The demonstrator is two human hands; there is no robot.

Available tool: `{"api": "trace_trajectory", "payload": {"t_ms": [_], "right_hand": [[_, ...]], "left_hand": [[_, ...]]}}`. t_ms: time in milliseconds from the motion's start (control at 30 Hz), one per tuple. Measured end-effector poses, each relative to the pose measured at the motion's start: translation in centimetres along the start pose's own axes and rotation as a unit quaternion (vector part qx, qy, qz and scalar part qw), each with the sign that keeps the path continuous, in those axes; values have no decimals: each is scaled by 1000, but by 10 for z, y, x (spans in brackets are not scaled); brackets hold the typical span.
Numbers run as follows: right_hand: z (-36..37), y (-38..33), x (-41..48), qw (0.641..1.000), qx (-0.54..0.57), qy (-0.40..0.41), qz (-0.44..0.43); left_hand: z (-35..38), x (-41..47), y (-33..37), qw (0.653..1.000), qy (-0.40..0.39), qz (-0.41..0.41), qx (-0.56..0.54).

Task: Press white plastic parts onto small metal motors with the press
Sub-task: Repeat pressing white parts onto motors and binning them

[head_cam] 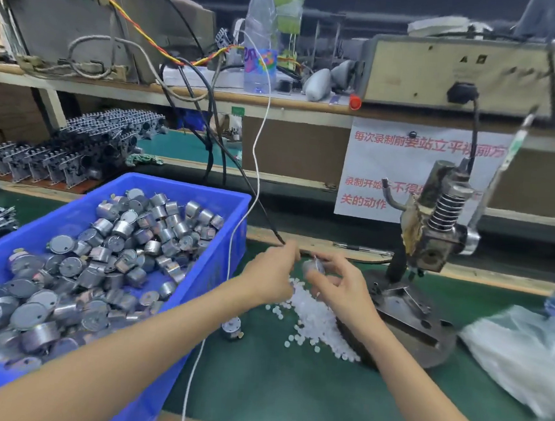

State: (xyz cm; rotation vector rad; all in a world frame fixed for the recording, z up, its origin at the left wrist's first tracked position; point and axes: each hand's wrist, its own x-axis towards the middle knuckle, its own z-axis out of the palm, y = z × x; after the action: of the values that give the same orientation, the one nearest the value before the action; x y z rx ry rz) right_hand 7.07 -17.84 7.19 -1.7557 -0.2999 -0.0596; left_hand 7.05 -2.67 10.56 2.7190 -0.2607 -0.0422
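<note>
My right hand [340, 286] grips a small round metal motor [313, 267] above a heap of white plastic parts [314, 316] on the green mat. My left hand [273, 273] is right beside it, fingertips pinched together close to the motor's shaft; what they pinch is too small to see. The hand press [433, 242] stands to the right on its round metal base [416, 324], with its lever [502, 168] raised. A blue crate [205, 271] at the left holds several loose motors [99, 262]. One more motor [232, 329] lies on the mat near the crate.
A white cable [246, 214] hangs down between the crate and my hands. A clear plastic bag [523, 356] lies at the right. Racks of dark parts [75, 148] sit at the back left. A bottle [261, 36] and equipment stand on the shelf behind.
</note>
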Motion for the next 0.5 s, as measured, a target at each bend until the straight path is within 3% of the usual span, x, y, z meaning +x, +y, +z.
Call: {"api": "trace_trajectory", "payload": {"t_ms": [67, 167, 333, 500], "right_hand": [[-13, 20, -20, 999, 5, 20, 32], [-20, 44, -48, 996, 37, 29, 81], [-19, 66, -78, 986, 83, 33, 140], [-21, 76, -91, 983, 108, 45, 143]], "left_hand": [[25, -4, 6, 988, -113, -28, 104], [62, -16, 8, 977, -178, -65, 100], [87, -29, -5, 990, -97, -102, -18], [89, -39, -10, 992, -61, -74, -79]]}}
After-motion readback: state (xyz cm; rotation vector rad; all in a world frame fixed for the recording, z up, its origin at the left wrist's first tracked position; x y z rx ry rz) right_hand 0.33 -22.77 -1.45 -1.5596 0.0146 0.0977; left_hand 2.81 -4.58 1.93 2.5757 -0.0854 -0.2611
